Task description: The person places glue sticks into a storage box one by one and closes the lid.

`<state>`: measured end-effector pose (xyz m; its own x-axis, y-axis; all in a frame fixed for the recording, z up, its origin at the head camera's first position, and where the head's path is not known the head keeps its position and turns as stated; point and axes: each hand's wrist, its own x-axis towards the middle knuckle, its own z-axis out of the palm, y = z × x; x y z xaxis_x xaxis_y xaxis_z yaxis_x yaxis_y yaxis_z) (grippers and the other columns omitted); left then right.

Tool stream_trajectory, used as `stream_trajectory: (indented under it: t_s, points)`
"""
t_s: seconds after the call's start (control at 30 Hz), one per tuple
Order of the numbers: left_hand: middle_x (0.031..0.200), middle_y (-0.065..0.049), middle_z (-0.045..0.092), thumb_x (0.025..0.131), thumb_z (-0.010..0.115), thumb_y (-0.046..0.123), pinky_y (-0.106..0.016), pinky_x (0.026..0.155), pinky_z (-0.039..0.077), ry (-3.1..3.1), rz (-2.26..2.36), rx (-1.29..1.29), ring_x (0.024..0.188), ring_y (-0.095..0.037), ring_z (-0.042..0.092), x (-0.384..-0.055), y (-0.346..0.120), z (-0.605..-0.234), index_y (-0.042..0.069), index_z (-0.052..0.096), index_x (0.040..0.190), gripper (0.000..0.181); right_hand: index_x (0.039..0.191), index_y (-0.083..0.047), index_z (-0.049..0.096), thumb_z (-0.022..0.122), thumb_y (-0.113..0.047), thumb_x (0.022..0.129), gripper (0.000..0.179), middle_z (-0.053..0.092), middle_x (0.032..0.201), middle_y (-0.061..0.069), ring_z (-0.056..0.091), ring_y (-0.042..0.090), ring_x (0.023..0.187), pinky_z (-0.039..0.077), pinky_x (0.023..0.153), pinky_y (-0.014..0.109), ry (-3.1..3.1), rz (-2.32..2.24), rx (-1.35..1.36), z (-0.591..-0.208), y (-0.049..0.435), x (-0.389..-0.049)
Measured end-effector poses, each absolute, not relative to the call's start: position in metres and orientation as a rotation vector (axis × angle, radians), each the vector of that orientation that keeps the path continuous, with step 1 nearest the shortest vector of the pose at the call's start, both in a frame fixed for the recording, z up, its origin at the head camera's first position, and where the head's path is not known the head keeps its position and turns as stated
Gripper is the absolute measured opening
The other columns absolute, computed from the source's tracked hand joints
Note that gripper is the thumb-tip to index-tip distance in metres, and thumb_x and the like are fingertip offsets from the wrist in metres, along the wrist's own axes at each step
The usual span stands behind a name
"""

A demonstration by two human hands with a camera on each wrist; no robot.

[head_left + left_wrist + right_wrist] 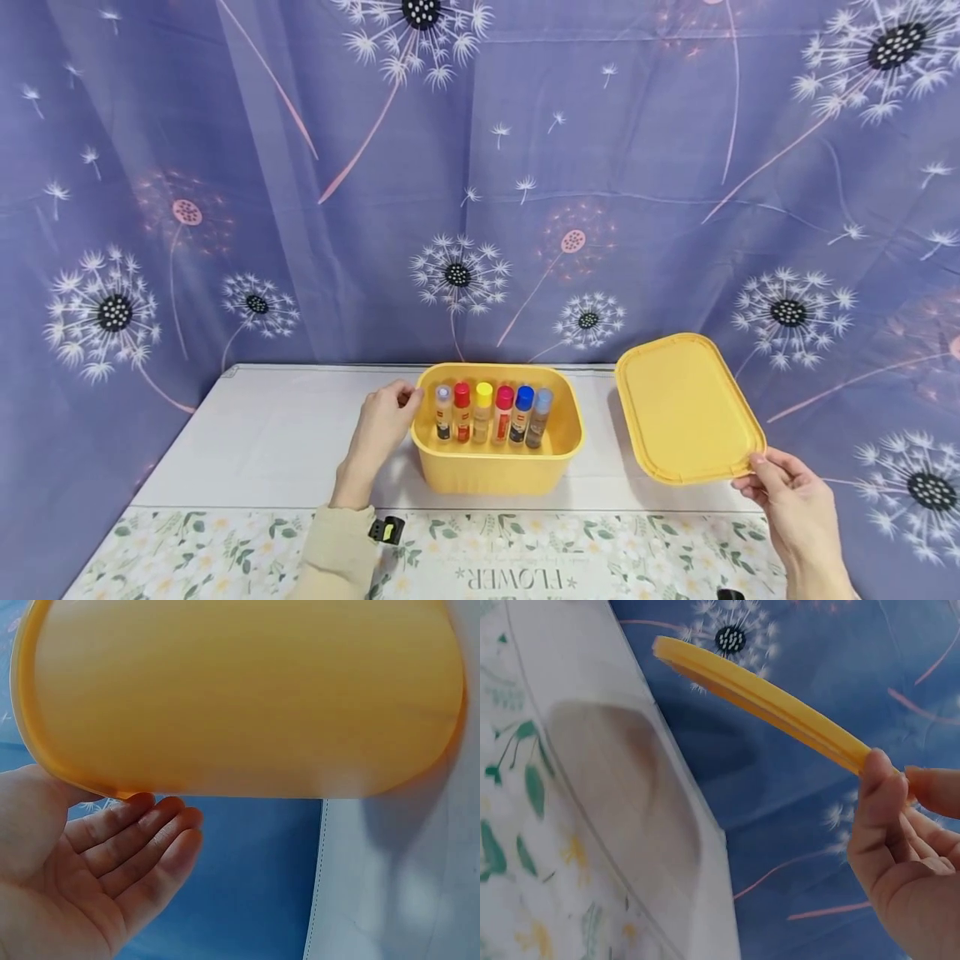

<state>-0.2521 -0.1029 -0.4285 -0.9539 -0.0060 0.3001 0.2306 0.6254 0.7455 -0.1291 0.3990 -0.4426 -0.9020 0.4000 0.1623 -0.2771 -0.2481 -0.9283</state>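
A yellow plastic box (495,477) stands uncovered on the table. Inside it, several small clear bottles (482,417) stand in a row, with red, yellow, blue and pale caps. My left hand (380,425) pinches the box's left rim; in the left wrist view, the fingers (150,851) of that hand lie under the rim while the thumb's tip is hidden behind it. Over at the right, my right hand (798,500) holds the yellow lid (690,408) by its near right corner, between thumb and fingers. The right wrist view shows the lid (765,701) edge-on, raised and tilted above the table.
The white table (285,433) has a floral cloth strip (225,546) along its front, printed with the word FLOWER. A purple-blue curtain (375,275) with dandelions hangs right behind the table and at its sides. The lid casts a shadow (634,795) on the tabletop.
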Motion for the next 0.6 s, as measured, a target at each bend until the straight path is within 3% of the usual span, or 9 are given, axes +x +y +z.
stream_trajectory:
  t_s: [0.6]
  points:
    - [0.075, 0.001, 0.064, 0.099, 0.058, 0.027, -0.032, 0.063, 0.047, -2.583, -1.259, -0.199, 0.066, -0.014, 0.056, -0.251, -0.105, -0.428, 0.009, 0.072, 0.095, 0.023, 0.105, 0.001, 0.063, 0.061, 0.004, 0.092, 0.014, 0.069, 0.072, 0.004, 0.062, 0.013, 0.048, 0.049, 0.046, 0.019, -1.671, 1.728, -0.360, -0.389, 0.356, -0.140]
